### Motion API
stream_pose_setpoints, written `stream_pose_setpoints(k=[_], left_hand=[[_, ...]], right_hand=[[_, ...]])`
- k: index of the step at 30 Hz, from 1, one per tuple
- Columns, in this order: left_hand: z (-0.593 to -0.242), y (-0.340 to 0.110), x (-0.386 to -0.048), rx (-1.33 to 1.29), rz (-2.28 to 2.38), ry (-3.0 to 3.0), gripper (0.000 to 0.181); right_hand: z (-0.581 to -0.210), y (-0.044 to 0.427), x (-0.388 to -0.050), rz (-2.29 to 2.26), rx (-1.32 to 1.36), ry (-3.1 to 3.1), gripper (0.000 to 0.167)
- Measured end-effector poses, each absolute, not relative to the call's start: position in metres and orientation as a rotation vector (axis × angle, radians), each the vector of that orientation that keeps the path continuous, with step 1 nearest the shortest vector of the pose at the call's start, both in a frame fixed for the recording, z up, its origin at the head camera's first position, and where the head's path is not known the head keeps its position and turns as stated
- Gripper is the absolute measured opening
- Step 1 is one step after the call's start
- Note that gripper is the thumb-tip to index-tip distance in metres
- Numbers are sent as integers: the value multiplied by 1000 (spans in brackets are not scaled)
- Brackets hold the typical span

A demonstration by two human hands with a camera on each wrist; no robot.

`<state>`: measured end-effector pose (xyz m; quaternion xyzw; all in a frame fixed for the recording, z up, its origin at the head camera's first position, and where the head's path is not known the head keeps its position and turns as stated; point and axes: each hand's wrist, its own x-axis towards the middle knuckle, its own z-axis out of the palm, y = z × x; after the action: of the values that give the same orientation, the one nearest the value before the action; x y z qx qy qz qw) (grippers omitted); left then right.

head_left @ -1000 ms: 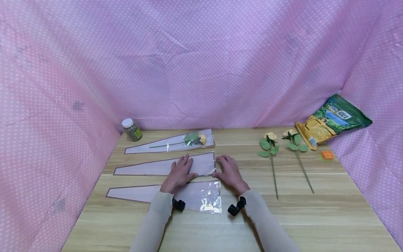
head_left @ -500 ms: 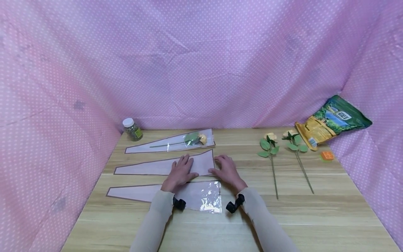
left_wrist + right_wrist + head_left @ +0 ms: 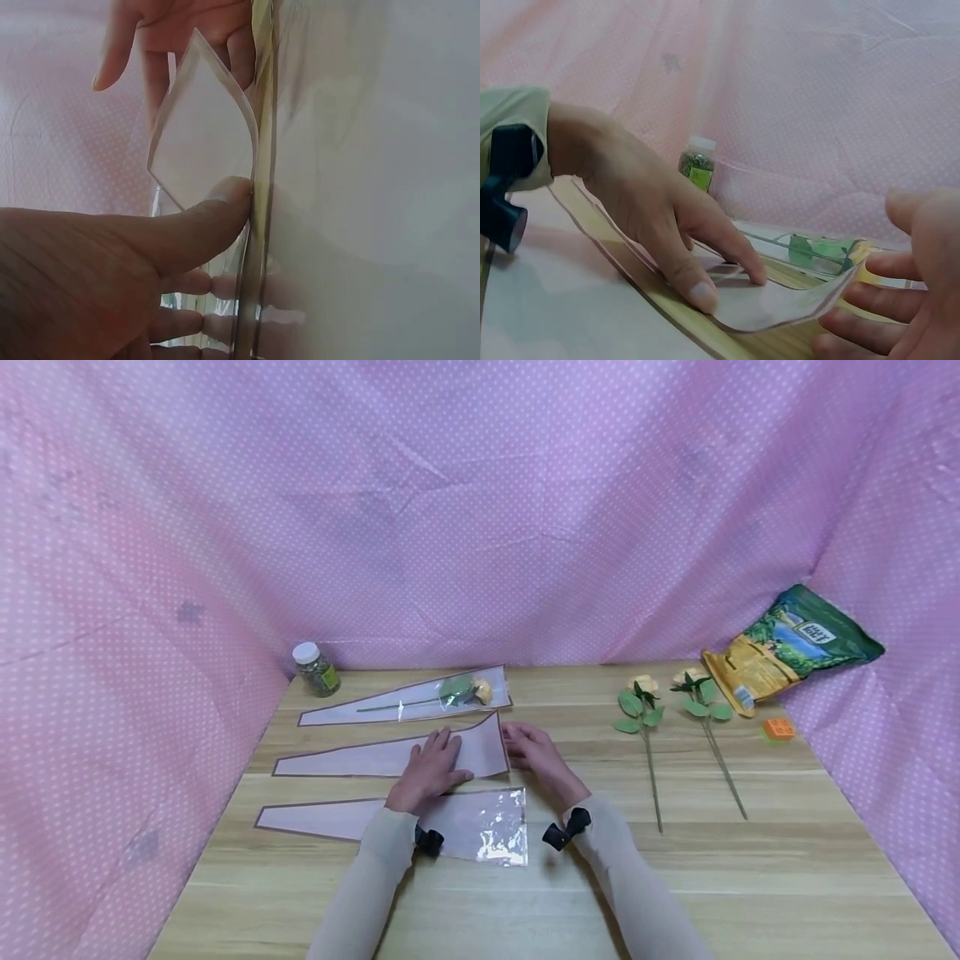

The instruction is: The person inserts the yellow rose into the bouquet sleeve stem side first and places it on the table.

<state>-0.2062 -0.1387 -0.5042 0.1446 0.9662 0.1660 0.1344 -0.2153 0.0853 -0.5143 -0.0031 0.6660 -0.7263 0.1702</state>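
Observation:
Three tapered sleeves with dark edges lie on the table. On the middle sleeve (image 3: 337,762) rests my left hand (image 3: 429,770), fingers spread, pressing it down. Its wide right end curls upward, as the right wrist view also shows. My right hand (image 3: 542,760) is beside that raised end, fingers extended and slightly bent; whether the fingertips touch the edge is hard to tell. The near sleeve (image 3: 322,820) is flat, shiny at its wide end. Inside the far sleeve (image 3: 345,714) lies a cream rose (image 3: 482,692) with its stem pointing left.
Two cream roses with green stems (image 3: 652,777) (image 3: 723,764) lie at the right. Behind them a green and yellow bag (image 3: 795,643) leans on the pink cloth, near an orange block (image 3: 780,729). A jar with a white lid (image 3: 317,670) stands back left.
The wide end of the middle sleeve has risen and curled. My right thumb has left its near corner, and the right hand has shifted slightly. My left hand stays in place.

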Motion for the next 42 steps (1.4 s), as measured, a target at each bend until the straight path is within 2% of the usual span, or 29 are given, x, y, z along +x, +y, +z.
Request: stream_pose_setpoints(k=[11, 18, 28, 38, 42], left_hand=[[-501, -133, -207, 574, 467, 2926, 62], [-506, -130, -212, 623, 642, 2954, 59], [-501, -134, -215, 670, 963, 2869, 31], [-486, -136, -221, 514, 1167, 2743, 22], [-480, -134, -223, 437, 1210, 2702, 28]], right_hand=[[-508, 80, -216, -2137, 4, 1723, 59], [-503, 78, -215, -2188, 4, 1658, 59], [-499, 72, -213, -2207, 55, 1655, 53], [-494, 62, -211, -2187, 2, 1692, 63], [-492, 58, -211, -2187, -49, 1689, 64]])
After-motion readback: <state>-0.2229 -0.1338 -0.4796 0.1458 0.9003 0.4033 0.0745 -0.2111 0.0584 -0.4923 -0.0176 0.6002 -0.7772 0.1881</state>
